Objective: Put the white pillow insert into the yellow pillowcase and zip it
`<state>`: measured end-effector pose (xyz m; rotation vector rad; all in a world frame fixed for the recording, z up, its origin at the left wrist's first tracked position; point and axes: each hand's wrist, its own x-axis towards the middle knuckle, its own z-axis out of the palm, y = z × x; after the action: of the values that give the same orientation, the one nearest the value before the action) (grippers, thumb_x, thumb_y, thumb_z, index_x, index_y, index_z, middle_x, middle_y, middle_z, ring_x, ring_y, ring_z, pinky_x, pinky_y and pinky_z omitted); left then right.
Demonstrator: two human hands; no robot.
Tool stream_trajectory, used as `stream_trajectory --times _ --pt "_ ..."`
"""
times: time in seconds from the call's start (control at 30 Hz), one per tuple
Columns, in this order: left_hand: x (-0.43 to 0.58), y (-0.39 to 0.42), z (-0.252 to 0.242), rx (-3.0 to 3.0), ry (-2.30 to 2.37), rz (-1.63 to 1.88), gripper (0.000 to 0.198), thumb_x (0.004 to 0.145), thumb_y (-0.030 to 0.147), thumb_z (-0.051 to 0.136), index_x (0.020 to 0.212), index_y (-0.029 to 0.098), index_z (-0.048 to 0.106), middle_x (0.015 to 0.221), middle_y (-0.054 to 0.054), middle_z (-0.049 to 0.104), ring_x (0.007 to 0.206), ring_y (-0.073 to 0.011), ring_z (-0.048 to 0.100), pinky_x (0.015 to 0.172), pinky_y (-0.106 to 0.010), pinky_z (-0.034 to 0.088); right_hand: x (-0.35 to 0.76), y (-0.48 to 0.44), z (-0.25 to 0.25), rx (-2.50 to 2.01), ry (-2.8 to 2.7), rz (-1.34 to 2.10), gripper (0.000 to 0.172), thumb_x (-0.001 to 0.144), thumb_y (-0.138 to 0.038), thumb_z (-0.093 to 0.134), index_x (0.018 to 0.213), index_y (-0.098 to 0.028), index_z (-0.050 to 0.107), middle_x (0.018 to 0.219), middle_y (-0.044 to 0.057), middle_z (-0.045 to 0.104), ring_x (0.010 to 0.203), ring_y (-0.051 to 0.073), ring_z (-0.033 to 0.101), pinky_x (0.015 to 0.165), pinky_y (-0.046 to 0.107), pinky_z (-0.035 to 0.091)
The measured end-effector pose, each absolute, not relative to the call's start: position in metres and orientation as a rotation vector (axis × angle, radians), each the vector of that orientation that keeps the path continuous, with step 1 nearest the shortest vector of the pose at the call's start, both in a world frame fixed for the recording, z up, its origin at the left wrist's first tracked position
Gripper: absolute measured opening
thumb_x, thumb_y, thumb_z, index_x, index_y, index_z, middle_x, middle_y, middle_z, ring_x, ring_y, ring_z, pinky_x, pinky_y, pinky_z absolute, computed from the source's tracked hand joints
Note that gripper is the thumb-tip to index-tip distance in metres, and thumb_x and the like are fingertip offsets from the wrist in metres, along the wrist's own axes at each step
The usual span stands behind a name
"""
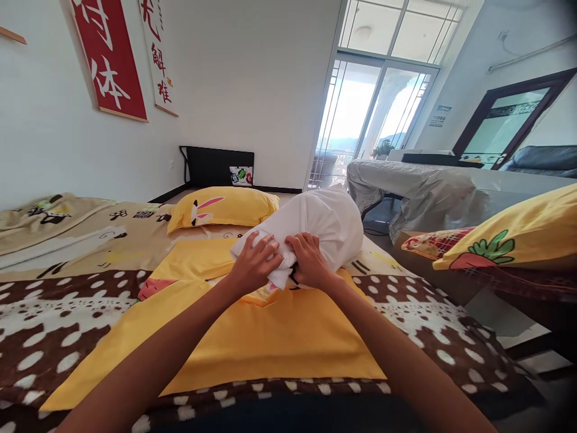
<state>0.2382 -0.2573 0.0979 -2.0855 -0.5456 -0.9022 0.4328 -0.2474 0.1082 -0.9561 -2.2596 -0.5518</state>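
A white pillow (327, 219) lies on the bed in front of me, its near end bunched up. My left hand (252, 264) is closed on the white fabric at that end. Beside it, my right hand (309, 260) also grips the bunched white fabric. Under both hands spreads a flat yellow pillowcase (252, 343) with a pink cartoon print, laid on a brown blanket with white spots (49, 325).
A yellow pillow with a rabbit print (223, 207) lies further back on the bed. Another yellow pillow with a carrot print (514, 234) sits at the right on a dark table. A covered piece of furniture (415, 189) stands by the balcony door. Red banners hang on the left wall.
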Motion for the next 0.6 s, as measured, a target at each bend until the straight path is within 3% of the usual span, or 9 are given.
stream_trajectory --times 0.13,0.23,0.3,0.47,0.6 --pt "0.240 -0.254 0.098 -2.309 -0.678 -0.963 0.016 0.076 0.011 0.050 0.088 0.017 0.059 0.127 -0.010 0.059 0.125 -0.0333 0.047 0.099 -0.055 0.034 0.446 -0.257 0.120 -0.982 -2.468 -0.388 0.072 0.064 -0.019 0.052 0.134 -0.015 0.035 0.128 0.015 0.047 0.120 0.029 0.038 0.098 0.043 0.025" --pt "0.241 -0.246 0.101 -2.423 -0.804 -1.095 0.027 0.072 0.011 0.052 0.097 0.018 0.059 0.122 -0.008 0.063 0.121 -0.0296 0.051 0.097 -0.051 0.036 0.455 -0.264 0.115 -1.027 -2.546 -0.406 0.092 0.072 -0.043 0.058 0.147 -0.017 0.012 0.147 0.017 0.030 0.135 0.030 0.023 0.105 0.046 0.017" --pt "0.243 -0.243 0.105 -2.463 -0.852 -1.217 0.025 0.071 0.012 0.053 0.094 0.018 0.059 0.114 -0.008 0.067 0.118 -0.0267 0.054 0.095 -0.047 0.038 0.457 -0.266 0.102 -1.099 -2.477 -0.519 0.104 0.070 -0.052 0.063 0.149 -0.015 0.006 0.150 0.020 0.024 0.138 0.032 0.021 0.105 0.047 0.019" --pt "0.258 -0.255 0.118 -2.595 -0.694 -1.384 0.007 0.071 0.015 0.053 0.075 0.020 0.054 0.094 -0.005 0.073 0.098 -0.0183 0.065 0.093 -0.037 0.042 0.457 -0.255 0.064 -1.220 -1.934 -0.885 0.083 0.076 -0.036 0.065 0.144 -0.017 0.022 0.143 0.027 0.035 0.128 0.034 0.040 0.095 0.048 0.028" --pt "0.276 -0.287 0.145 -2.501 -0.347 -1.422 0.009 0.073 0.013 0.056 0.076 0.020 0.053 0.097 -0.003 0.072 0.102 -0.0150 0.064 0.095 -0.033 0.042 0.475 -0.254 0.075 -1.073 -1.612 -0.948 0.073 0.083 -0.036 0.054 0.145 -0.018 0.020 0.140 0.028 0.038 0.126 0.038 0.043 0.091 0.053 0.031"
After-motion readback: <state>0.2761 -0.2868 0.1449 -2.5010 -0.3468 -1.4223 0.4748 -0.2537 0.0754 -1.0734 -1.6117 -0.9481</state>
